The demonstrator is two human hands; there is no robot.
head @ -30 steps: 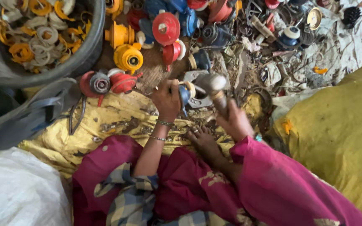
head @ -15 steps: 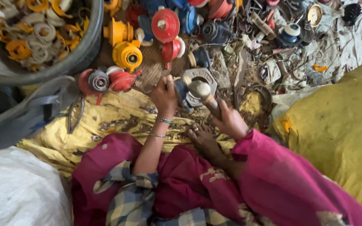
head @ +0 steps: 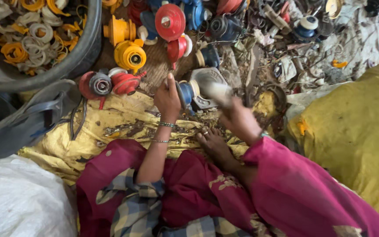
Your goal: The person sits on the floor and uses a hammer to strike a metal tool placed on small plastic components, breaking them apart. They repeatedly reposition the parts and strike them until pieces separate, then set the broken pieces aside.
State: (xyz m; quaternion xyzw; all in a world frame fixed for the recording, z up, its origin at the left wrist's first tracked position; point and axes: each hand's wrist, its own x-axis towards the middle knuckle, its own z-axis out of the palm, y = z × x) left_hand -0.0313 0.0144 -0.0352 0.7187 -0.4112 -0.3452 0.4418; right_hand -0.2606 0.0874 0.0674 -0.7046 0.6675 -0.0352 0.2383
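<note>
— Two hands at work, yes? What has the left hand (head: pixel 167 98) got?
— Its grip is closed on a blue regulator part (head: pixel 187 93), steadied on the yellow cloth (head: pixel 123 115) over the floor.
— And the right hand (head: pixel 237 118)?
— Wrapped around a blurred hammer (head: pixel 216 91), its head just beside that blue part, near the red regulators (head: pixel 110 83).

I see no labels, signs or screens. For packages, a white woven sack (head: pixel 20 199) fills the lower left of my frame, and a bulging yellow sack (head: pixel 352 136) takes up the right side, from mid-height down to the bottom edge.
</note>
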